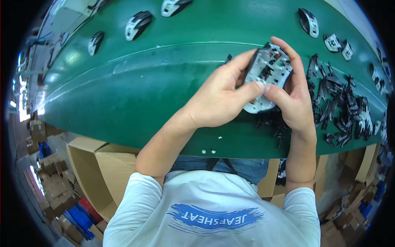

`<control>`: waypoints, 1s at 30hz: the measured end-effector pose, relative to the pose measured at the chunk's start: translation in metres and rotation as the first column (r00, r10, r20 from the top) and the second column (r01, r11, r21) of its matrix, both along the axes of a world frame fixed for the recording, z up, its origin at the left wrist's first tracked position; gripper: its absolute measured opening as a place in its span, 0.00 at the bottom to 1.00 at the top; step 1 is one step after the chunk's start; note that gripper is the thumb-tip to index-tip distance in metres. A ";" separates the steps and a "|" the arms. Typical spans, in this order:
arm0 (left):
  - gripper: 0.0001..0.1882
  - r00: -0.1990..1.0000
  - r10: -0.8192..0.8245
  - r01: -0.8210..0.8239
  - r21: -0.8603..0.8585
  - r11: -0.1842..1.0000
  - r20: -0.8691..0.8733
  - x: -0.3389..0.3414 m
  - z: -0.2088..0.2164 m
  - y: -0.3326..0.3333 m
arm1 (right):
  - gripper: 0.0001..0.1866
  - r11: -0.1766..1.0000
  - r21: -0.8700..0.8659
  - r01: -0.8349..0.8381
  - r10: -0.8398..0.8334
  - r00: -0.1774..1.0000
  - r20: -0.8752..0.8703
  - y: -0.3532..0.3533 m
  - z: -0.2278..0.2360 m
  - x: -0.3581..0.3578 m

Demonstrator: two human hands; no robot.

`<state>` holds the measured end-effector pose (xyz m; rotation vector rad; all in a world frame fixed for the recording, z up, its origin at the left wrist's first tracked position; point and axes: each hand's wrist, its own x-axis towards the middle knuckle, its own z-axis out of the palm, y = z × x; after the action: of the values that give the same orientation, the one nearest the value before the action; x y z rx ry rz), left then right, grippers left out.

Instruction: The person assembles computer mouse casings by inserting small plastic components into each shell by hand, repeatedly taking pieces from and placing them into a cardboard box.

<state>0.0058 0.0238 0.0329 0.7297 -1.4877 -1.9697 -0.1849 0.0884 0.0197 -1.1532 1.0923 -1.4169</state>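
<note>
Both my hands hold a light grey and black plastic mouse shell (pixel 269 68) above the green table, its ribbed inner side up. My left hand (pixel 224 92) grips its left edge, with the thumb pressed on the inside face. From the right, my right hand (pixel 294 99) wraps its fingers round the far and right edges. The right thumb presses beside the left one, the tips nearly touching. Small black parts (pixel 273 123) lie on the table under my hands, partly hidden by them.
A heap of black plastic parts (pixel 339 101) spreads over the right of the green table (pixel 123 90). Similar shells stand along the far side, one of them a white and black shell (pixel 138 25). Small white pieces (pixel 203 152) lie near the front edge. An open cardboard box (pixel 109 173) stands below, left.
</note>
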 end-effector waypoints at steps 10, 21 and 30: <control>0.33 0.996 -0.063 0.072 0.168 0.983 -0.064 0.026 0.024 0.019 | 0.52 0.970 0.001 -0.244 0.238 0.950 0.203 0.010 0.014 -0.002; 0.25 0.934 0.219 -0.034 0.541 0.840 -0.281 0.114 0.032 0.066 | 0.51 0.937 0.038 -0.348 0.333 0.850 -0.408 0.024 0.010 0.024; 0.27 0.427 0.903 -0.902 -0.091 0.421 -0.053 0.454 0.066 0.139 | 0.29 0.905 -0.147 -0.399 -0.147 0.030 -0.989 0.022 -0.001 0.039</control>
<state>0.4601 0.1630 0.0986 1.1695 -0.8230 -1.0022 -0.1461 0.1105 0.0184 -2.7469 1.5426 -0.3780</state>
